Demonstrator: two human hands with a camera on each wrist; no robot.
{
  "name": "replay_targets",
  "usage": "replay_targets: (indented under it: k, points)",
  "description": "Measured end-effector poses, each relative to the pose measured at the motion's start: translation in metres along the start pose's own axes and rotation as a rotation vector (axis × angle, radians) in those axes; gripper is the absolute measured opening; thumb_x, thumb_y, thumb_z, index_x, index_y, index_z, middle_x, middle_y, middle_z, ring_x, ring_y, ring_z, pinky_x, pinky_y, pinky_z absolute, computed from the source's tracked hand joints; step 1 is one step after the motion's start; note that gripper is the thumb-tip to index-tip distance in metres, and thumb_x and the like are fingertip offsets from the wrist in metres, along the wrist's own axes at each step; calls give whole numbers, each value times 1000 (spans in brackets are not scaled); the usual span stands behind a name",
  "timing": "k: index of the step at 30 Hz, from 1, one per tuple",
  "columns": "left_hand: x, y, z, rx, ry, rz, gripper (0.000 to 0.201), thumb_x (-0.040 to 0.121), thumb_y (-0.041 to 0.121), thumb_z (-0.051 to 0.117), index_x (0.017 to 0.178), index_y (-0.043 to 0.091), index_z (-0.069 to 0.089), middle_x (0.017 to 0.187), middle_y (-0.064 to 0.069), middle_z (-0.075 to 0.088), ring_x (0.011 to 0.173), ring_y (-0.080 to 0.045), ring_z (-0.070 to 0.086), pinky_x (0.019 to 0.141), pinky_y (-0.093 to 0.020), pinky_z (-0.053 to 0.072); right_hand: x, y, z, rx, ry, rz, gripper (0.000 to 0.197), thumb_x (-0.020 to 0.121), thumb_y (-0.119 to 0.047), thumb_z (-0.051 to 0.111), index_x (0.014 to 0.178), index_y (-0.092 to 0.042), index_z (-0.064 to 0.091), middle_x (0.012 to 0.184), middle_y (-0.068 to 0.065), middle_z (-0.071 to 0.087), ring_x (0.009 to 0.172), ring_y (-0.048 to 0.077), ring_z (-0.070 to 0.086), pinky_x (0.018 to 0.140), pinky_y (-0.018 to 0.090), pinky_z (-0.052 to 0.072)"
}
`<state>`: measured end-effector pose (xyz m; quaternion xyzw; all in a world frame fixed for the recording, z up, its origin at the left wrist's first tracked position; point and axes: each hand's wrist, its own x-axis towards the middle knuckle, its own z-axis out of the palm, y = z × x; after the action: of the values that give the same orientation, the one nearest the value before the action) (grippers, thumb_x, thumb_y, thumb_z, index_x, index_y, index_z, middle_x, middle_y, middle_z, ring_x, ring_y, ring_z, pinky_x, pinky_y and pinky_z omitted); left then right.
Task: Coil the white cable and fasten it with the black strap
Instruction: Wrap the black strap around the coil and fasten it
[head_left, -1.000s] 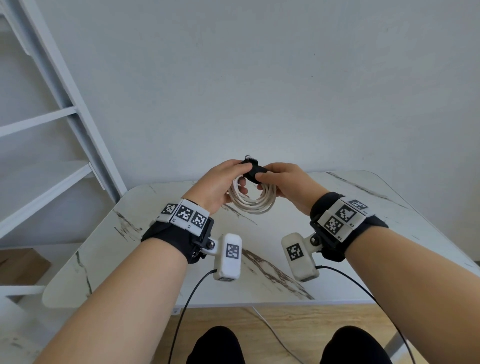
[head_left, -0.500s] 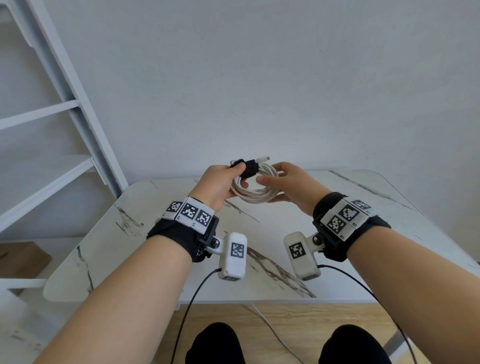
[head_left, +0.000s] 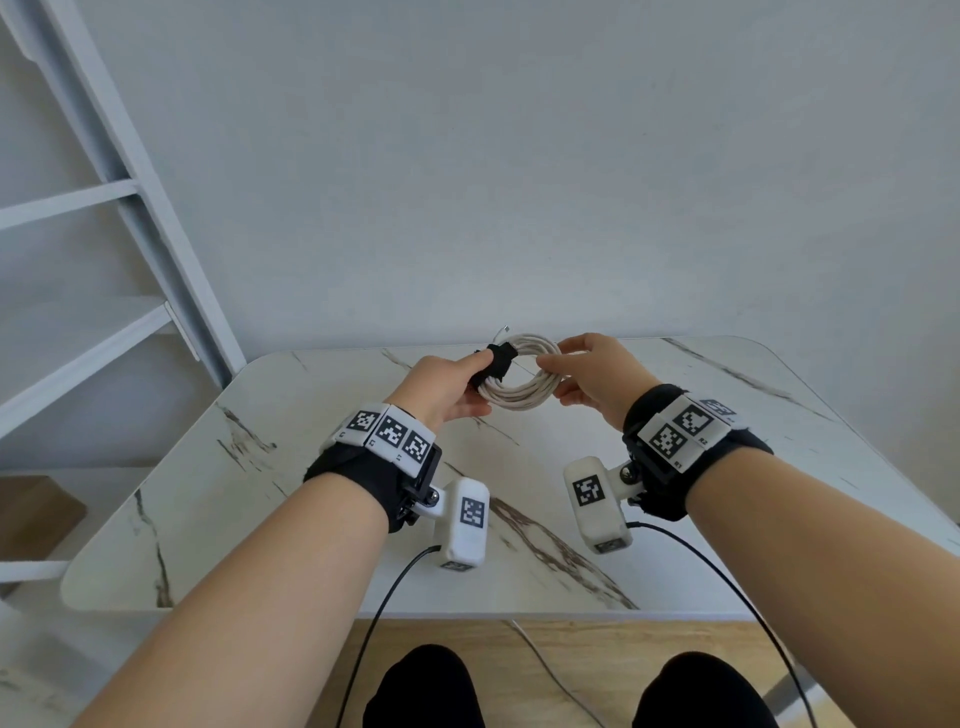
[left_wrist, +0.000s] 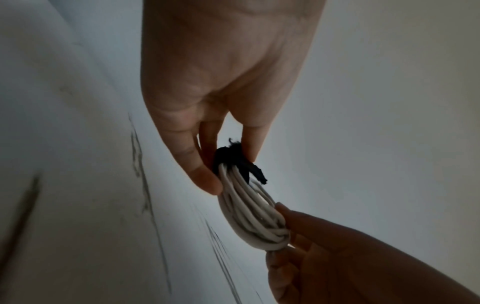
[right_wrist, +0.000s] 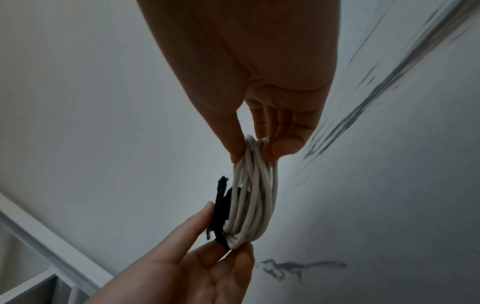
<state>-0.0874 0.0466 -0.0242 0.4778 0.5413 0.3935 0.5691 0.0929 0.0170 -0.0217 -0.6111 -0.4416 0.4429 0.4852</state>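
Note:
The white cable is wound into a round coil held in the air above the far part of the table, between both hands. A black strap wraps the coil's left side; its loose end sticks out. My left hand pinches the strapped side between thumb and fingers. My right hand pinches the coil's opposite side. A small connector tip pokes up behind the strap. In the right wrist view the strap lies against the left fingers.
A white marble-pattern table lies under the hands, against a plain white wall. A white shelf frame stands at the left. Black wrist-camera cords hang off the table's near edge above the wooden floor.
The coil has turned from hanging upright to lying nearly flat, and moved slightly farther away. The right hand has shifted from the strap to the coil's right side; the left hand keeps the strap.

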Motion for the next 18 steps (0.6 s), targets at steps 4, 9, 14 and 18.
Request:
replay_targets:
  k: [4, 9, 14, 18]
  points:
    - [7, -1, 0, -19, -29, -12, 38, 90, 26, 67, 110, -7, 64, 90, -17, 67, 68, -26, 65, 63, -30, 61, 12, 8, 1, -4, -4, 28, 37, 86, -13, 71, 119, -3, 55, 94, 15, 63, 62, 18, 56, 67, 31, 54]
    - [21, -3, 1, -26, -39, -28, 39, 90, 23, 66, 113, -8, 62, 98, -20, 68, 76, -29, 67, 68, -32, 61, 29, 12, 0, -41, -26, 39, 34, 86, -8, 70, 118, 1, 62, 93, 14, 63, 60, 17, 55, 63, 26, 54]
    - [31, -7, 8, 21, -4, -39, 39, 92, 17, 65, 115, -13, 57, 105, -26, 66, 70, -31, 67, 62, -33, 61, 42, 13, 1, -98, -37, 59, 43, 83, -8, 74, 123, 2, 61, 93, 16, 64, 63, 17, 58, 63, 26, 55]
    - [37, -9, 10, 62, 10, -53, 39, 91, 19, 66, 115, -11, 59, 102, -24, 66, 64, -28, 66, 57, -31, 61, 47, 15, 4, -106, -66, 55, 46, 85, -8, 72, 128, -5, 58, 96, 15, 65, 75, 20, 61, 76, 33, 58]
